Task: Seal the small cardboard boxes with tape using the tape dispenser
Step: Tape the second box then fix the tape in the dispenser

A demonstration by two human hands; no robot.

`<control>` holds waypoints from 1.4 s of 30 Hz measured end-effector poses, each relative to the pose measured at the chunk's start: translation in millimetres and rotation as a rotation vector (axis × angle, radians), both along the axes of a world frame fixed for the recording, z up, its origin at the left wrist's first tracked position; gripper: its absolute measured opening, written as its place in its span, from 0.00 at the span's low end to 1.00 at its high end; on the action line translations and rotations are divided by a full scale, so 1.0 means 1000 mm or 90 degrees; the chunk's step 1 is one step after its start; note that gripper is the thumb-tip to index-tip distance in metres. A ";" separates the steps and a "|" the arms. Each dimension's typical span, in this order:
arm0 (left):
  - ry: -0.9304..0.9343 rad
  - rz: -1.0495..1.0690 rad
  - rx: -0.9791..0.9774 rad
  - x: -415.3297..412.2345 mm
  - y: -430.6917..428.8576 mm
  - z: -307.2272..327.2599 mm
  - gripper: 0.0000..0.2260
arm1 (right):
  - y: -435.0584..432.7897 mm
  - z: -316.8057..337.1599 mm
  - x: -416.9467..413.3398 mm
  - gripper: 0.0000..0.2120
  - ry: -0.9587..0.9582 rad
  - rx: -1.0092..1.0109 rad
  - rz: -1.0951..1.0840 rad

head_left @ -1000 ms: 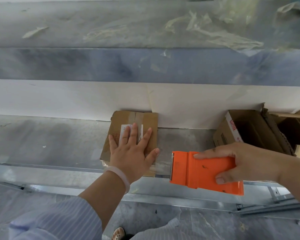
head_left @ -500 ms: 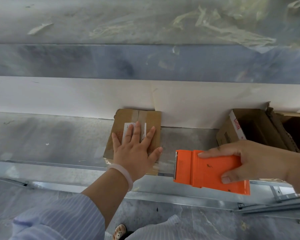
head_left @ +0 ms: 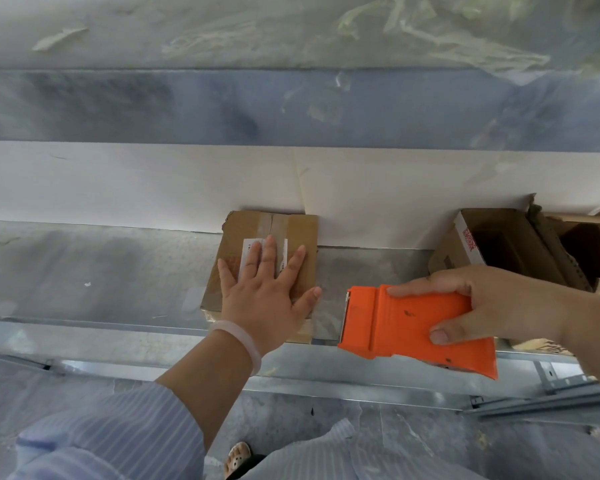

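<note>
The left hand (head_left: 264, 299) lies flat on the small cardboard box (head_left: 243, 230), fingers spread over its white label (head_left: 248, 247), grip wide and holding nothing; the box sits on the table (head_left: 94, 271) near its front edge; the right hand (head_left: 492, 306) has its grip wrapped round the orange tape dispenser (head_left: 406, 323), just beside the box's right edge; an open carton (head_left: 499, 244) stands farther right.

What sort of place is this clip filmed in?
Likely a packing or shipping station: a labelled, taped box under the left hand on a metal bench, an orange tape dispenser in the right hand, and open cartons at right.
</note>
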State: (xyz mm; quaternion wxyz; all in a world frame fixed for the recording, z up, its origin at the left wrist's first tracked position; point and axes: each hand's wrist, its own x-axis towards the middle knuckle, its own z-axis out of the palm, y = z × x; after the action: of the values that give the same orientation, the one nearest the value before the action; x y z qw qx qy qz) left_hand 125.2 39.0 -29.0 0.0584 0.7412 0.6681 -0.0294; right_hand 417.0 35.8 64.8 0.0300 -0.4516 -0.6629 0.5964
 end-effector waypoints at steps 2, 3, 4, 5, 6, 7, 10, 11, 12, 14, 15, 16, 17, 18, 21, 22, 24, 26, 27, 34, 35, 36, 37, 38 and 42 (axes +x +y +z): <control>-0.002 0.005 -0.006 0.000 0.001 0.000 0.37 | 0.000 -0.004 0.001 0.24 0.036 -0.018 -0.046; 0.001 0.007 -0.013 0.001 0.001 0.001 0.37 | 0.000 -0.006 0.001 0.25 0.043 -0.016 -0.057; 0.000 0.011 -0.024 0.001 0.002 0.002 0.37 | -0.001 -0.009 0.000 0.26 0.047 -0.016 -0.065; -0.007 0.017 -0.033 0.001 0.002 0.003 0.38 | -0.001 -0.011 -0.001 0.28 0.049 -0.019 -0.073; -0.028 0.027 -0.044 0.001 0.002 0.005 0.39 | -0.001 -0.015 -0.001 0.29 0.050 -0.022 -0.086; -0.067 0.037 -0.056 -0.001 0.003 0.009 0.39 | -0.002 -0.018 -0.003 0.30 0.049 -0.025 -0.099; -0.323 0.094 -0.032 -0.005 -0.002 0.024 0.34 | -0.005 -0.029 -0.007 0.29 0.056 -0.034 -0.143; -0.457 0.139 -0.003 -0.007 -0.006 0.030 0.28 | -0.006 -0.032 -0.009 0.27 0.065 -0.044 -0.162; -0.593 0.189 0.026 -0.008 -0.009 0.034 0.21 | -0.008 -0.035 -0.011 0.25 0.080 -0.063 -0.189; -0.726 0.231 0.125 -0.013 -0.013 0.034 0.15 | -0.012 -0.038 -0.015 0.23 0.116 -0.119 -0.243; -0.686 0.210 0.202 -0.015 -0.015 0.035 0.15 | -0.013 -0.038 -0.017 0.23 0.122 -0.135 -0.260; -0.615 0.158 0.284 -0.016 -0.017 0.035 0.17 | -0.014 -0.039 -0.018 0.23 0.118 -0.141 -0.272; -0.545 0.075 0.353 -0.014 -0.019 0.035 0.19 | -0.016 -0.037 -0.020 0.24 0.112 -0.142 -0.283; -0.490 -0.021 0.400 -0.009 -0.022 0.039 0.20 | -0.017 -0.036 -0.022 0.23 0.111 -0.144 -0.296; -0.343 -0.276 0.392 0.018 -0.043 0.034 0.29 | -0.021 -0.034 -0.028 0.20 0.128 -0.171 -0.349; -0.307 -0.323 0.346 0.029 -0.051 0.030 0.34 | -0.022 -0.033 -0.032 0.18 0.143 -0.185 -0.361; -0.266 -0.357 0.270 0.046 -0.062 0.018 0.45 | -0.025 -0.033 -0.037 0.18 0.176 -0.199 -0.378; -0.260 -0.337 0.226 0.059 -0.067 0.009 0.53 | -0.028 -0.035 -0.041 0.18 0.200 -0.209 -0.406; -0.253 -0.327 0.219 0.064 -0.067 0.007 0.55 | -0.029 -0.036 -0.043 0.17 0.210 -0.218 -0.426; -0.240 -0.291 0.237 0.072 -0.064 0.005 0.52 | -0.032 -0.041 -0.047 0.19 0.239 -0.229 -0.462; -0.238 -0.289 0.241 0.072 -0.064 0.003 0.52 | -0.032 -0.041 -0.046 0.21 0.237 -0.219 -0.449; -0.234 -0.292 0.240 0.073 -0.064 0.003 0.52 | -0.031 -0.041 -0.045 0.22 0.232 -0.208 -0.437; -0.232 -0.303 0.240 0.073 -0.063 0.003 0.52 | -0.030 -0.041 -0.042 0.23 0.228 -0.198 -0.421; -0.234 -0.324 0.240 0.072 -0.061 0.005 0.52 | -0.029 -0.040 -0.040 0.22 0.225 -0.187 -0.408; -0.303 -0.317 0.265 0.048 -0.045 0.015 0.37 | -0.024 -0.035 -0.027 0.21 0.235 -0.170 -0.394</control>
State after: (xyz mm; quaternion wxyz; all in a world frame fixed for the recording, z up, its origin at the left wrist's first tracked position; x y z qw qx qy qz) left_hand 173.0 -5.6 -13.9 0.0512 0.8623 0.4278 0.2662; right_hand 390.0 11.5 30.1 0.2682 -0.5154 -0.3955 0.7113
